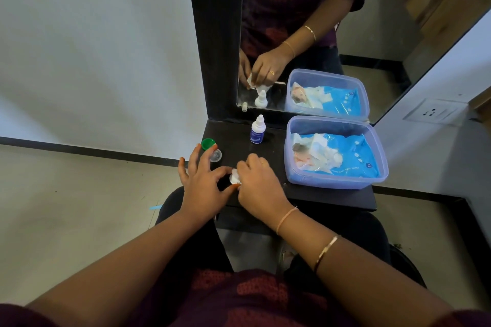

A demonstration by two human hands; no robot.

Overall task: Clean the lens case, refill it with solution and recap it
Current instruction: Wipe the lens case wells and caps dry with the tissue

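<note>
Fingers of the right hand point(259, 186) curl round a crumpled white wipe point(235, 177) low over the front of the dark shelf point(332, 196). The left hand point(204, 183) pinches the same bundle between thumb and forefinger, with its other fingers spread. The lens case body cannot be made out between the hands. A ribbed green cap point(208, 143) and a clear cap point(215, 155) lie by the left fingertips. A small white bottle point(257, 130) stands behind. A translucent plastic box point(382, 164) holds a glossy blue wipes pack point(353, 156).
</note>
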